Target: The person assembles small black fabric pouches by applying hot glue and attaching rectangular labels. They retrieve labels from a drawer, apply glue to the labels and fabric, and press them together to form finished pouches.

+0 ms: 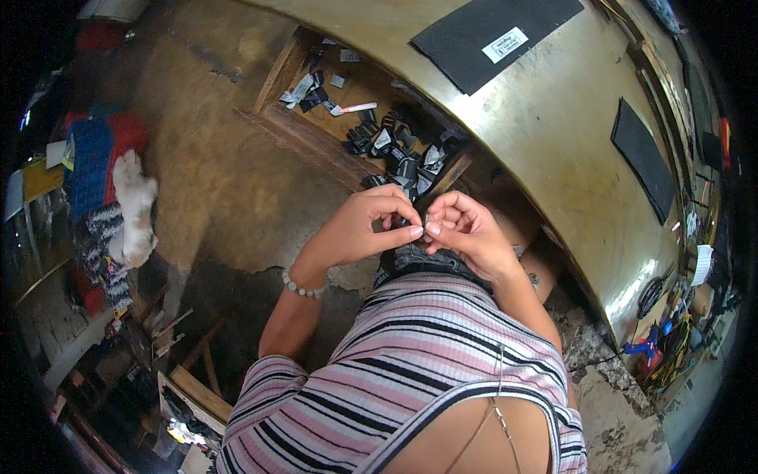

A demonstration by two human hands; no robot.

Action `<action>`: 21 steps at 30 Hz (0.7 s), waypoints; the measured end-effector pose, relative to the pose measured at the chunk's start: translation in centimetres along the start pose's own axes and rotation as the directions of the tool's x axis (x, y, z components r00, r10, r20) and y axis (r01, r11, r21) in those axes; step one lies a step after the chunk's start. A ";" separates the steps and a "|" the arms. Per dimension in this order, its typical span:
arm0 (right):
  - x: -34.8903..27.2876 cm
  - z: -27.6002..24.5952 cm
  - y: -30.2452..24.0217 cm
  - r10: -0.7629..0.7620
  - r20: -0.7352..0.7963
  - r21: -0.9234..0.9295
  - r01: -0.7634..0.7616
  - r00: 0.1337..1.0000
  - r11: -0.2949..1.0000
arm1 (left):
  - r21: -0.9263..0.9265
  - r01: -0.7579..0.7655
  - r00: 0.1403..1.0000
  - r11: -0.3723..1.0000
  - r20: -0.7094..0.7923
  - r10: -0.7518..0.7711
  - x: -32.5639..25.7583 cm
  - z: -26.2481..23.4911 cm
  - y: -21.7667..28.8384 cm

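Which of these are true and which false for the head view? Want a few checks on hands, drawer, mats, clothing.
1. The left hand and right hand are close together, fingertips at a small piece. True.
2. The beaded bracelet is on the right wrist. False: left wrist.
3. The wooden drawer is shut. False: open, showing paper scraps.
4. The larger dark mat bears a white label. True.
5. The shirt is plain. False: striped.
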State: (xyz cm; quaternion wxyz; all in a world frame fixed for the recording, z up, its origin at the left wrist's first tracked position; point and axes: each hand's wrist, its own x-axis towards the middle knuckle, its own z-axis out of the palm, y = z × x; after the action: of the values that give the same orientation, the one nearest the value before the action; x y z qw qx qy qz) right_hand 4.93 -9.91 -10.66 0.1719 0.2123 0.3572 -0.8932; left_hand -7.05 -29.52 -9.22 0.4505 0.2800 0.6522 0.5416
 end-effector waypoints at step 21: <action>6.5 0.8 -3.3 -0.200 0.513 -0.814 0.399 0.835 -0.422 | -0.581 0.030 0.937 0.813 -0.268 -0.225 -2.9 -2.0 -1.3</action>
State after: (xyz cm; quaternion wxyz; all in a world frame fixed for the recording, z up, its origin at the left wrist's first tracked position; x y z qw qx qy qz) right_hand -2.34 -9.20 -11.57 0.0323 -0.1793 0.9498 -0.2544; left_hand -7.41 -33.24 -9.59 0.4357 -0.0048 0.5435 0.7175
